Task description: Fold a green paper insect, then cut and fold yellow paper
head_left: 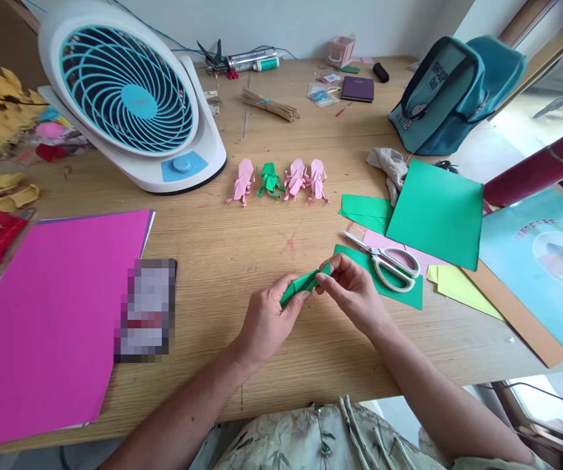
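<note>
A narrow folded piece of green paper (303, 285) is held between my two hands above the front part of the table. My left hand (272, 312) pinches its left end between thumb and fingers. At the other end, my right hand (352, 287) grips the paper with thumb and index finger. White-handled scissors (393, 264) lie just right of my right hand, on top of a green paper sheet (411, 297). Farther back stand folded paper figures in a row: a green one (270, 179) among several pink ones (243, 181).
A white and blue fan (139, 101) stands at the back left. Magenta sheets (56, 313) and a blurred-out phone-like object (147, 310) lie left. At right are a green square sheet (435, 212), yellow paper (467, 294), a red bottle (538, 170) and a teal backpack (450, 98).
</note>
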Motion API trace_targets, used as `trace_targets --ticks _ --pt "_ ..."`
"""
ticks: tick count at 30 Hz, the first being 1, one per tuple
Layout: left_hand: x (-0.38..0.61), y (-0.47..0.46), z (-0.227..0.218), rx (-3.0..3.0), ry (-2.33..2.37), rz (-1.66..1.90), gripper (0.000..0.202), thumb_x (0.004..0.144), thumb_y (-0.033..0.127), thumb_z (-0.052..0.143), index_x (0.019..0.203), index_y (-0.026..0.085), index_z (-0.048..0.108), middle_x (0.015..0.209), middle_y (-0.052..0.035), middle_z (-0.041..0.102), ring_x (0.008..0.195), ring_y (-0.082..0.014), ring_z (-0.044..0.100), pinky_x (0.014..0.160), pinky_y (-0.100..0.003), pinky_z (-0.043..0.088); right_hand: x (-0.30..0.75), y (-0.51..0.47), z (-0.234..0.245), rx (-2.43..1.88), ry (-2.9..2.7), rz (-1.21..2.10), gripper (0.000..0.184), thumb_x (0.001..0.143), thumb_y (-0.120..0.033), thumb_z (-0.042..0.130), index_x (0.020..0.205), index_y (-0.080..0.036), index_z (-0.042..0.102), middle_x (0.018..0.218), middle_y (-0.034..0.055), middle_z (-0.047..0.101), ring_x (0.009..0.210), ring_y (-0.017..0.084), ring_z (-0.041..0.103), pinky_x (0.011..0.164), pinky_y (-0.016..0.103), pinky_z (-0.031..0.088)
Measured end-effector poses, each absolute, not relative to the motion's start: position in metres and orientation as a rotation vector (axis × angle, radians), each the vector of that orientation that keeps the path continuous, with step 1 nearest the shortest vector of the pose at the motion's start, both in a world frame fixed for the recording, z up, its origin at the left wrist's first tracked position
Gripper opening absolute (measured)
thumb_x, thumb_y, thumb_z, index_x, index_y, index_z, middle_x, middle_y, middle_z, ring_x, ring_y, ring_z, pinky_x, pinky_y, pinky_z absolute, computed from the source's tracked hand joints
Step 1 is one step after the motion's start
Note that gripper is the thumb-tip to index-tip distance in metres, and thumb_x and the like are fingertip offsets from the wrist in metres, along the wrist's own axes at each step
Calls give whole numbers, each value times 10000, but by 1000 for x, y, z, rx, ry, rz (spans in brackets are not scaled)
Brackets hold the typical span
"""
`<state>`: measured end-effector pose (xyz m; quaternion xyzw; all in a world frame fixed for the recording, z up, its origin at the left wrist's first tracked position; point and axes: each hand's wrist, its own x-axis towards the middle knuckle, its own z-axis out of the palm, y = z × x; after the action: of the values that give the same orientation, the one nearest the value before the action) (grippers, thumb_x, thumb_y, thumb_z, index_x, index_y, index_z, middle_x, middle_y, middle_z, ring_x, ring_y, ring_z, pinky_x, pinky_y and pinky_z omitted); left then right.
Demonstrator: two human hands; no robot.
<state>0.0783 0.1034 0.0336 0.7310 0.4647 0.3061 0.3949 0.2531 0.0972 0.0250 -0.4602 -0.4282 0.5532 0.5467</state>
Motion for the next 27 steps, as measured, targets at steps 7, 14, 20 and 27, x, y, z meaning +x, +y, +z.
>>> trace_targets --ticks 7,14,20,27 --pt "79 103 34 1765 1190 780 138 921 275 593 993 202 685 771 38 666 660 -92 554 634 -184 415 251 97 25 -1105 -959 1291 384 715 -420 846 750 -217 522 657 -34 598 565 108 575 529 241 465" --pt "76 107 35 1619 1105 715 260 967 352 483 1026 194 680 806 17 652 694 -112 560 615 -193 428 253 99 27 -1147 -992 1253 428 710 -478 833 721 -224 488 649 -33 573 549 108 537 517 254 457" --pt "76 109 36 1635 1137 688 220 927 330 533 978 182 686 774 15 642 696 -120 557 638 -201 441 251 99 26 -1169 -1001 1249 444 703 -499 828 718 -229 476 644 -36 543 549 111 511 506 263 435" --pt "78 108 31 1667 1146 728 198 903 281 569 1031 200 696 826 20 678 727 -108 585 677 -185 461 251 99 24 -1158 -981 1258 440 682 -468 853 730 -222 491 644 -43 532 549 103 495 501 256 404"
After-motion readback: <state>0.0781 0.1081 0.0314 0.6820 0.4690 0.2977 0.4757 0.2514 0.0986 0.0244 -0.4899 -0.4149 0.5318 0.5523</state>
